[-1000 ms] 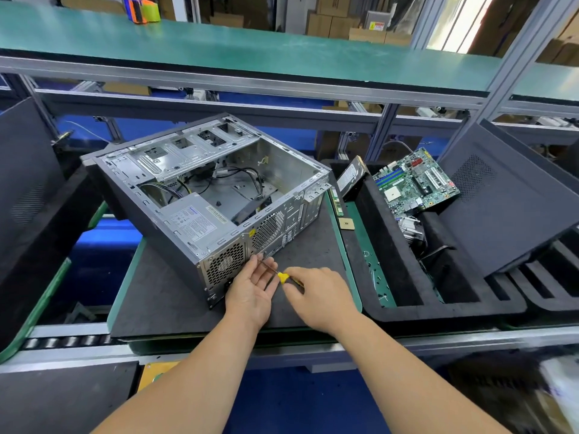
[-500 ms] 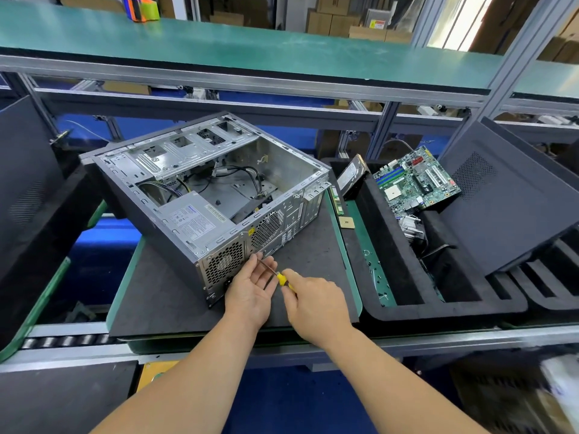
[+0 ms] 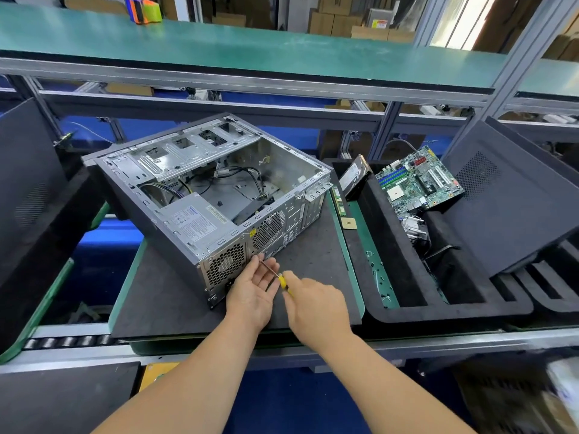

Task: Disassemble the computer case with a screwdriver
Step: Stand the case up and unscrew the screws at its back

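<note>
Head view: the case [image 3: 216, 195] lies open on a dark mat [image 3: 307, 245], its rear panel toward the person; its power-supply label is too small to read. The right hand [image 3: 316, 305] grasps the yellow-handled screwdriver [image 3: 275, 274], tip at the rear panel. The left hand [image 3: 253, 288] lies released, fingers against the shaft. Bare mat lies right of the case, up to the tray [image 3: 391, 311].
</note>
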